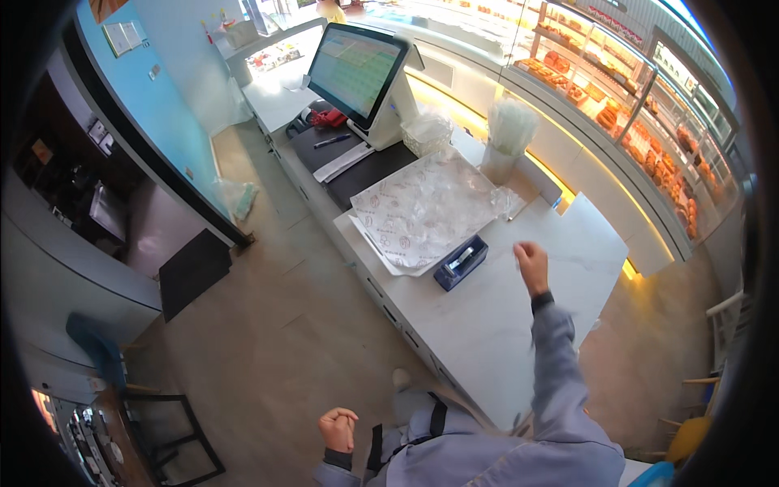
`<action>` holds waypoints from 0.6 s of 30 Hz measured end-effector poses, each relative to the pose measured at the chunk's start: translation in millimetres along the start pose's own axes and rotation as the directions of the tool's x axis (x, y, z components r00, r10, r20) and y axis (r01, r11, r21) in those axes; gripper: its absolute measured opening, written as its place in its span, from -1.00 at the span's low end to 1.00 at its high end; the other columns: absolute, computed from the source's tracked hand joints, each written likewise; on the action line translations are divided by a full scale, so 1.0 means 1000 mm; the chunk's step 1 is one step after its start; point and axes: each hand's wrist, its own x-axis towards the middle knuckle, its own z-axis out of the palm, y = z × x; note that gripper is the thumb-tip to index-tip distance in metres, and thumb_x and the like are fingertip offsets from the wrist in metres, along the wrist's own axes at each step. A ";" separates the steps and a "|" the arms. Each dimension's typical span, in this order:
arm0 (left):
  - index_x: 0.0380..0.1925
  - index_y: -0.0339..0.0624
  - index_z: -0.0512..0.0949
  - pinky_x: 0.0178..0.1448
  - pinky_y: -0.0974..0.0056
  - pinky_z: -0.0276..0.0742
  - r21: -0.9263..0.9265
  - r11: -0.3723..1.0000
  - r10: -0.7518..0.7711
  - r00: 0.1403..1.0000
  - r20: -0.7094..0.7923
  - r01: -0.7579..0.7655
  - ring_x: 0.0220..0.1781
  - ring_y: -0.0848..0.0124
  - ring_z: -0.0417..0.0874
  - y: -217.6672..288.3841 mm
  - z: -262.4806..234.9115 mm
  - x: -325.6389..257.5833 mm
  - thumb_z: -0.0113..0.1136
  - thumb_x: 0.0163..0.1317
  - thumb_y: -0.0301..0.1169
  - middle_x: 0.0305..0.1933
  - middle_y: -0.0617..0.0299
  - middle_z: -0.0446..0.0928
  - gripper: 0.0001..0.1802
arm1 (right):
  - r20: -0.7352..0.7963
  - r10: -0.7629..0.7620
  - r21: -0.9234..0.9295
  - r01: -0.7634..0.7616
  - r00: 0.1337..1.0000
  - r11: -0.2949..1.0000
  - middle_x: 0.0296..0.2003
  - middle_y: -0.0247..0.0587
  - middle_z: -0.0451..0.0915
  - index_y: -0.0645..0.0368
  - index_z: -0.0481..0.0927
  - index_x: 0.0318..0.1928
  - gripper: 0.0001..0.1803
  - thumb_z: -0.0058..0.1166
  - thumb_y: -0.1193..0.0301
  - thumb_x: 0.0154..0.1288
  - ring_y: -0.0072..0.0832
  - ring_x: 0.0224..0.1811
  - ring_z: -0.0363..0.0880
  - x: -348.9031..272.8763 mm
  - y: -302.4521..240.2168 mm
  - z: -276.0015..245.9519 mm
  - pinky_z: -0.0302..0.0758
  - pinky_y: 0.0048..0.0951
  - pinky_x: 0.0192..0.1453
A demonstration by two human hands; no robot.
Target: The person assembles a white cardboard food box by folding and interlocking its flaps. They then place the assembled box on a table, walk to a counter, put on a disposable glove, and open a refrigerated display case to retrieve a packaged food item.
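My right hand (531, 266) hangs over the white marbled counter (503, 341), its fingers curled closed with nothing showing in them. Left of it stands a dark blue tape dispenser (461, 263), apart from the hand. Beyond the dispenser, a white tray (381, 258) carries printed wrapping paper (402, 219) and crumpled clear plastic bags (454, 187). Down by my body, away from the counter, my left hand (338, 428) is closed in a loose fist and touches nothing that I can see.
A till screen (357, 73) stands farther along the counter, with a pen (331, 141) on the dark mat before it. A holder of clear plastic sleeves (510, 134) is at the back. Lit bread shelves (617, 114) run along the far right. A chair frame (174, 438) stands lower left.
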 end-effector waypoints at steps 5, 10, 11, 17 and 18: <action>-0.61 -0.43 0.54 -0.80 0.43 -0.01 -0.026 0.997 -0.065 0.997 0.036 0.066 -0.95 0.56 0.16 0.040 -0.010 0.058 -0.22 0.08 -0.71 -0.87 0.22 0.31 -0.71 | 0.035 0.088 0.117 -0.091 0.996 0.989 -0.28 -0.19 0.71 0.31 0.71 -0.21 -0.73 0.20 0.36 0.17 -0.49 -0.17 0.62 0.113 0.016 0.040 0.46 -0.49 -0.02; -0.57 -0.45 0.54 -0.80 0.40 0.01 0.012 0.996 -0.088 0.996 0.025 0.087 -0.94 0.51 0.21 0.059 -0.050 0.113 -0.22 0.05 -0.71 -0.84 0.18 0.35 -0.73 | -0.186 -0.453 -0.230 0.410 0.872 0.883 -0.28 0.01 0.64 0.31 0.64 -0.27 -0.86 0.06 0.54 0.21 -0.16 -0.17 0.61 0.062 -0.118 0.112 0.49 -0.29 0.01; -0.53 -0.43 0.56 -0.76 0.42 0.09 0.013 0.997 -0.081 0.996 0.044 0.081 -0.90 0.52 0.26 0.068 -0.053 0.129 -0.17 0.12 -0.67 -0.81 0.20 0.37 -0.74 | -0.154 -0.530 -0.274 0.479 0.834 0.834 -0.21 0.04 0.63 0.31 0.61 -0.22 -0.84 0.04 0.60 0.18 -0.08 -0.11 0.58 0.033 -0.160 0.129 0.46 -0.23 0.07; -0.11 -0.36 0.49 -0.41 0.46 0.49 -0.008 0.998 0.070 0.962 0.263 -0.070 -0.45 0.56 0.56 0.154 -0.063 0.238 0.16 0.32 -0.40 -0.44 0.20 0.56 -0.76 | 0.614 -0.490 -0.280 0.751 0.619 0.598 -0.09 -0.04 0.51 0.29 0.58 -0.25 -0.78 0.02 0.50 0.06 -0.15 -0.07 0.52 -0.110 -0.270 0.307 0.41 -0.13 0.03; -0.07 -0.33 0.45 -0.35 0.45 0.52 -0.011 0.990 0.137 0.943 0.304 -0.141 -0.36 0.56 0.56 0.171 -0.062 0.258 0.20 0.31 -0.38 -0.37 0.20 0.56 -0.70 | 0.658 -0.549 -0.207 0.824 0.516 0.527 -0.11 -0.08 0.51 0.28 0.59 -0.26 -0.78 0.03 0.48 0.04 -0.20 -0.08 0.52 -0.123 -0.276 0.337 0.42 -0.16 0.00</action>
